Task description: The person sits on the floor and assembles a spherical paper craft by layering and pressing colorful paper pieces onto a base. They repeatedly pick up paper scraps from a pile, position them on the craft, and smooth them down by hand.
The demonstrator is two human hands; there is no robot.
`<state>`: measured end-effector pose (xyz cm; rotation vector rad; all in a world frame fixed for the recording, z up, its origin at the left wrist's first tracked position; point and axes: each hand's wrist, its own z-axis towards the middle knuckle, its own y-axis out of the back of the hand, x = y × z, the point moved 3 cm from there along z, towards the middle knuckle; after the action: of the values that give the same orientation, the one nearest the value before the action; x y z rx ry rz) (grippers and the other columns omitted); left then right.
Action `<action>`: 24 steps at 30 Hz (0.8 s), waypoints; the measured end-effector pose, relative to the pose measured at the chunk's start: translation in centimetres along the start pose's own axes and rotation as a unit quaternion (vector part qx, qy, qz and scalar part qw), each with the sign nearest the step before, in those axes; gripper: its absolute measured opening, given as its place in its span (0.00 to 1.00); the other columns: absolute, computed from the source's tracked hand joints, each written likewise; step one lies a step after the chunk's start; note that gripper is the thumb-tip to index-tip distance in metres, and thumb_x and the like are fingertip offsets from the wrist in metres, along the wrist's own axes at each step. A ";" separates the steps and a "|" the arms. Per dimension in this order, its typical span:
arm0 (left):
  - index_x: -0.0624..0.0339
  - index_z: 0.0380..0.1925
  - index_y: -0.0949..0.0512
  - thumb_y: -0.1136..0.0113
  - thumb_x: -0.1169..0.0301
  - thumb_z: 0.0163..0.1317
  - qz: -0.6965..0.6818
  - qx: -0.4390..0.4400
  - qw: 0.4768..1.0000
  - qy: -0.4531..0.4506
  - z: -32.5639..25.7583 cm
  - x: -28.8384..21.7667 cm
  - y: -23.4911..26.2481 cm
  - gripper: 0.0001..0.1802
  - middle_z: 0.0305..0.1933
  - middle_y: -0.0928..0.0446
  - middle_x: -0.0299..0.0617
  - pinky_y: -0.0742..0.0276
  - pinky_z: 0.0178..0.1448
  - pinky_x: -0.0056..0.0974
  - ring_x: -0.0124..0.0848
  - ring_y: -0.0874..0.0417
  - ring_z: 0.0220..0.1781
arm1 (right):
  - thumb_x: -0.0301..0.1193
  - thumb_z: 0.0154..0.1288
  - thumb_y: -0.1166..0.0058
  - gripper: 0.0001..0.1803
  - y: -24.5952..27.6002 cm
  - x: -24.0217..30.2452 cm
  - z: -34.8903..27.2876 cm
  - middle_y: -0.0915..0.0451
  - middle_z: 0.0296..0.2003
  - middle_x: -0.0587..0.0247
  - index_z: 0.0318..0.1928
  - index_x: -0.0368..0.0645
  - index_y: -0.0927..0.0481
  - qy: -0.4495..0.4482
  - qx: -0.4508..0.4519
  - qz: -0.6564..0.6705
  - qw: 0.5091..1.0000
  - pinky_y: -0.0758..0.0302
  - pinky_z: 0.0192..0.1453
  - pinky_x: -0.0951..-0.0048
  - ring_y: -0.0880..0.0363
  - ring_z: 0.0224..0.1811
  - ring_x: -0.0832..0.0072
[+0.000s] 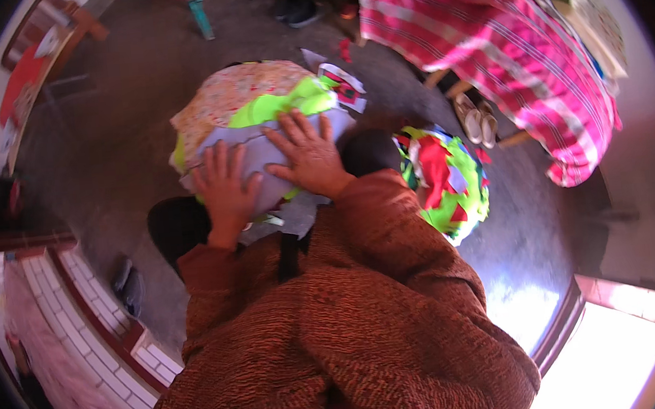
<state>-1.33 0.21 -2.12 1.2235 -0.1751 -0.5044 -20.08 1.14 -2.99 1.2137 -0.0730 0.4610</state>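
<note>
My left hand (226, 185) and my right hand (308, 152) both lie flat with fingers spread on a grey piece of cloth (255, 145). They hold nothing. Beneath and beyond the grey piece are a bright yellow-green cloth (270, 109) and a pale floral cloth (230, 89), spread over a roundish surface in front of my knees. What supports the cloths is hidden. At their far right edge lie some white and red scraps (345, 88).
Right of my knee sits a heap of yellow-green, red and dark cloth scraps (436, 173). Pale shoes (476, 120) stand on the floor near a pink checked cover (484, 46). A teal stool leg (202, 20) is at the back, a wooden chair (45, 42) far left.
</note>
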 end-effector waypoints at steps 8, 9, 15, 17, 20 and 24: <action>0.47 0.63 0.32 0.48 0.48 0.60 -0.023 0.014 0.999 0.017 -0.3 -0.2 -0.2 0.32 0.71 0.43 0.46 0.62 0.71 0.63 0.48 0.48 0.74 | 0.58 0.58 0.50 0.37 0.5 0.2 0.1 0.43 0.68 0.52 0.65 0.58 0.34 -0.015 -0.005 -0.005 1.000 0.62 0.69 0.37 0.52 0.73 0.56; 0.47 0.63 0.33 0.49 0.47 0.61 -0.021 0.015 0.999 0.018 -0.4 -0.1 -0.2 0.32 0.72 0.44 0.46 0.63 0.71 0.63 0.48 0.49 0.74 | 0.58 0.58 0.49 0.37 0.8 0.2 0.1 0.44 0.69 0.51 0.66 0.58 0.34 -0.019 -0.029 -0.005 0.999 0.62 0.69 0.37 0.52 0.73 0.56; 0.47 0.63 0.33 0.49 0.46 0.60 -0.025 0.012 0.999 0.018 -0.4 -0.3 -0.4 0.33 0.72 0.44 0.47 0.62 0.71 0.63 0.48 0.49 0.74 | 0.57 0.59 0.49 0.37 0.6 -0.3 0.2 0.44 0.69 0.52 0.66 0.58 0.35 -0.013 0.007 -0.010 1.000 0.61 0.69 0.38 0.51 0.73 0.57; 0.47 0.63 0.33 0.49 0.46 0.61 -0.024 0.010 0.999 0.019 -0.3 -0.3 -0.5 0.33 0.72 0.44 0.47 0.62 0.71 0.63 0.48 0.49 0.74 | 0.57 0.60 0.50 0.36 0.3 -0.5 0.3 0.43 0.69 0.54 0.66 0.59 0.35 -0.007 0.033 -0.026 0.999 0.61 0.69 0.37 0.51 0.73 0.57; 0.47 0.63 0.32 0.50 0.46 0.61 -0.020 0.006 1.000 0.018 -0.4 -0.3 -0.5 0.33 0.71 0.43 0.47 0.62 0.71 0.63 0.49 0.48 0.73 | 0.57 0.61 0.52 0.35 -0.1 -0.4 0.2 0.42 0.68 0.56 0.66 0.60 0.35 -0.006 0.038 -0.028 0.999 0.62 0.69 0.36 0.50 0.72 0.57; 0.48 0.62 0.32 0.50 0.46 0.61 -0.019 0.002 1.000 0.018 -0.4 -0.2 -0.4 0.32 0.71 0.42 0.47 0.61 0.71 0.63 0.49 0.47 0.73 | 0.55 0.61 0.49 0.35 0.1 -0.4 0.1 0.43 0.68 0.52 0.66 0.58 0.34 -0.003 0.010 -0.013 1.000 0.60 0.69 0.38 0.50 0.72 0.56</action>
<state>-1.50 0.55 -2.58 1.2400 -0.1228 -0.5153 -20.45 0.98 -2.95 1.2343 -0.0570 0.4360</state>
